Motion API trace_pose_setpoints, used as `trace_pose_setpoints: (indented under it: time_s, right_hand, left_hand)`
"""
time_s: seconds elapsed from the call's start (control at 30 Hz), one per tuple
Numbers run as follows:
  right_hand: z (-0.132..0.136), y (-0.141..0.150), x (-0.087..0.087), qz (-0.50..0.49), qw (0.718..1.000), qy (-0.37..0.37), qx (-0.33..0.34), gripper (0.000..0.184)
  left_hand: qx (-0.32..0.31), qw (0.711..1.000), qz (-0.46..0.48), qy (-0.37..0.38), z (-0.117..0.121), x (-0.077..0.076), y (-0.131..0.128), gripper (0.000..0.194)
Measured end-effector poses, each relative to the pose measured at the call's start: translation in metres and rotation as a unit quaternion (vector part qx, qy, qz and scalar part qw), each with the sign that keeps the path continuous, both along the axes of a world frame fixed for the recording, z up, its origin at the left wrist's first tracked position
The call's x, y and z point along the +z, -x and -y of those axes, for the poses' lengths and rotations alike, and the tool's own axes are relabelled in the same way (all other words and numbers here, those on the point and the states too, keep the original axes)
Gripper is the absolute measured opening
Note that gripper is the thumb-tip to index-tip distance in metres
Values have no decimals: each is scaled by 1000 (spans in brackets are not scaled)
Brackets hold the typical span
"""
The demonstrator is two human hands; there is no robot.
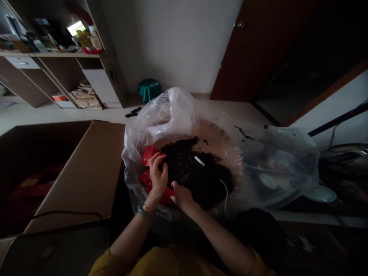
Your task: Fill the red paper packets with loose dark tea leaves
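Observation:
A clear plastic bag (179,111) lines a wide round container in front of me. Inside lies a heap of dark, loose, shredded material (186,168) that looks like dried leaves. Several red packets (148,153) are at the heap's left side. My left hand (158,174) is over them, fingers curved and thumb apart, with nothing plainly held. My right hand (183,198) has its thumb and forefinger at the edge of a lower red packet (166,197), apparently pinching it. On the heap rests a dark object with a bright white strip (199,161) and a white cable (226,195).
An open cardboard box (83,168) with red items inside stands at my left. To the right lies another clear plastic bag (281,168) beside a pale plate (320,194). A green-covered stool or bin (150,90) stands by the wall, near shelving (113,84).

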State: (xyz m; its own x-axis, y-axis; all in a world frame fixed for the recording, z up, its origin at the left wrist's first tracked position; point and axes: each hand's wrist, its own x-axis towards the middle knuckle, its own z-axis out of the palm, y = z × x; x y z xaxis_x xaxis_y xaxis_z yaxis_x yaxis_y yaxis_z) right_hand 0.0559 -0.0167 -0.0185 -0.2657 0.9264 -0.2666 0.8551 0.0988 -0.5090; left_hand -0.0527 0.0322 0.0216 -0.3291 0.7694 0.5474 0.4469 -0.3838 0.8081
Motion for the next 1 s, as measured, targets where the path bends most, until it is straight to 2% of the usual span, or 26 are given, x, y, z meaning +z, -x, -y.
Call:
trace_pose_setpoints:
  time_s: [0.1, 0.2, 0.33, 0.4, 0.47, 0.6, 0.8, 0.9, 1.0]
  right_hand:
    - [-7, -9, 4, -54, 999, -8, 4, 19]
    - [-17, -25, 7, -161, 985, -56, -8, 20]
    - [-28, -49, 8, -315, 931, -161, -95, 22]
    - [-33, -58, 8, -330, 913, -198, -134, 25]
    - [-34, -62, 7, -311, 906, -243, -151, 29]
    - [-31, -60, 2, -222, 908, -332, -127, 34]
    - [-24, -48, -10, -168, 908, -375, -82, 46]
    - [-22, -45, -8, -170, 899, -398, -66, 41]
    - [-22, -43, 0, -178, 894, -403, -81, 27]
  left_hand:
    - [-35, 999, -22, 36, -1, -2, 1, 20]
    - [-110, 986, -69, 105, 0, 2, 7, 19]
    - [-263, 924, -127, 248, 3, 11, 11, 23]
    - [-287, 906, -121, 285, 4, 13, 9, 19]
    - [-273, 911, -95, 295, 4, 11, 5, 19]
    - [-218, 926, -25, 306, 2, 2, -2, 22]
    - [-178, 943, 17, 281, 1, -4, 0, 20]
    - [-158, 944, 23, 289, 1, -7, 1, 22]
    - [-161, 944, 25, 287, 3, -10, 4, 21]
